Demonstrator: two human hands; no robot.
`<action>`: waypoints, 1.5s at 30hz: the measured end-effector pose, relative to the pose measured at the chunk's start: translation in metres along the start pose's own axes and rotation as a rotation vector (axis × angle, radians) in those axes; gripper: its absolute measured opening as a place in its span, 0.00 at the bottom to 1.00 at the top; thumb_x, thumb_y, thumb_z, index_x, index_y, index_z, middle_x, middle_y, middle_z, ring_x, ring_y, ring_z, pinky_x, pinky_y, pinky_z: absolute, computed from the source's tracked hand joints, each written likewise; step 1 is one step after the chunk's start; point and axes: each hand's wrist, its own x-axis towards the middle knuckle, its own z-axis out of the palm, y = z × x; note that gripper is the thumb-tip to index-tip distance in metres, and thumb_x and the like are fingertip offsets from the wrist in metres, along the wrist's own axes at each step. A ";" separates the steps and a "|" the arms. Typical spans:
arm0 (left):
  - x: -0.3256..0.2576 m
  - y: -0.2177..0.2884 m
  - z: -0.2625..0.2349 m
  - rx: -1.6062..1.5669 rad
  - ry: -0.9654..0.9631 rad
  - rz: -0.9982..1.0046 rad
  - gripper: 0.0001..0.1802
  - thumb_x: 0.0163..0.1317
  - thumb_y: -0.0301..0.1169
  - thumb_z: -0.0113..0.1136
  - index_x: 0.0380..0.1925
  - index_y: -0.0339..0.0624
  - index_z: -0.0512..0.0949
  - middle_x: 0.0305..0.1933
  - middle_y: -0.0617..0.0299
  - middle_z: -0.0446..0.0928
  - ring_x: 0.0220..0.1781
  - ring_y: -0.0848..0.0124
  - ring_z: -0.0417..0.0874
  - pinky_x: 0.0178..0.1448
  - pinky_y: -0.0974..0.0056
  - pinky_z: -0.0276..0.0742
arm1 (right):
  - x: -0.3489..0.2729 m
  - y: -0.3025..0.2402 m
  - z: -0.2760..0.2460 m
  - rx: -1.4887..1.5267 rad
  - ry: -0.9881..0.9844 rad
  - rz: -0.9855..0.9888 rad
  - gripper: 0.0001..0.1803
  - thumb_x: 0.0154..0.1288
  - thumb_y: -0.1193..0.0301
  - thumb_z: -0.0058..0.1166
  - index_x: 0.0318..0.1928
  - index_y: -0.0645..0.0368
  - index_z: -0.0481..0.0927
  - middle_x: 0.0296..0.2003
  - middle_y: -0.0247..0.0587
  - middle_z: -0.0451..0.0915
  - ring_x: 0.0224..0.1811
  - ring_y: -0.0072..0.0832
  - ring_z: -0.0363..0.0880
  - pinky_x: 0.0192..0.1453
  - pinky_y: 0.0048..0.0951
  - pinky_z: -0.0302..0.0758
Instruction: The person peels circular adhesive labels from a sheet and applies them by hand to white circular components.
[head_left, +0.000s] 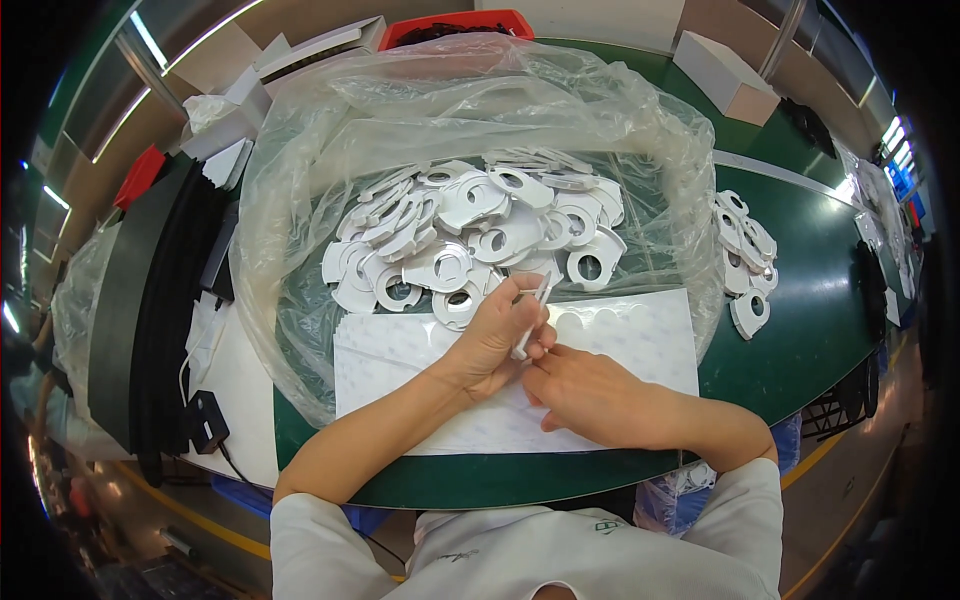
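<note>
My left hand [490, 340] is closed on a white plastic part [541, 292], which is tilted so that mostly its thin edge shows. Close against it, my right hand [590, 395] has its fingers curled near the part's lower end; whatever they pinch is hidden. Beneath both hands lies a white sheet [640, 350] with faint round shapes along its far edge. Just beyond it is a heap of white plastic parts [467, 205], flat and rounded, each with a round hole. The heap rests on a clear plastic bag [330, 130] spread open.
A smaller group of white parts [745, 245] sits on the green table [800, 290] at the right. A white box [725, 75] stands at the far right, and a red bin [455, 22] with dark items at the back. A black adapter [207, 420] lies at the left.
</note>
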 end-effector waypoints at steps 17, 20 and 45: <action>0.008 -0.003 0.000 -0.156 -0.025 0.031 0.32 0.72 0.57 0.21 0.51 0.47 0.68 0.60 0.47 0.69 0.60 0.55 0.72 0.49 0.58 0.74 | -0.021 -0.055 0.015 -0.575 0.053 -0.014 0.04 0.44 0.75 0.57 0.22 0.64 0.80 0.42 0.45 0.72 0.46 0.32 0.69 0.28 0.25 0.70; 0.010 -0.004 0.004 -0.143 0.009 0.041 0.31 0.71 0.58 0.23 0.45 0.48 0.70 0.58 0.45 0.70 0.55 0.56 0.74 0.45 0.60 0.73 | -0.028 -0.056 0.005 -0.509 -0.148 -0.114 0.06 0.50 0.70 0.59 0.24 0.60 0.82 0.39 0.41 0.72 0.48 0.31 0.66 0.29 0.23 0.70; -0.002 -0.005 0.008 0.020 -0.007 0.047 0.34 0.68 0.59 0.24 0.54 0.45 0.68 0.46 0.52 0.75 0.44 0.63 0.77 0.42 0.63 0.71 | 0.002 0.057 -0.073 1.036 0.896 0.098 0.15 0.72 0.61 0.47 0.38 0.60 0.78 0.36 0.31 0.77 0.34 0.15 0.70 0.36 0.18 0.70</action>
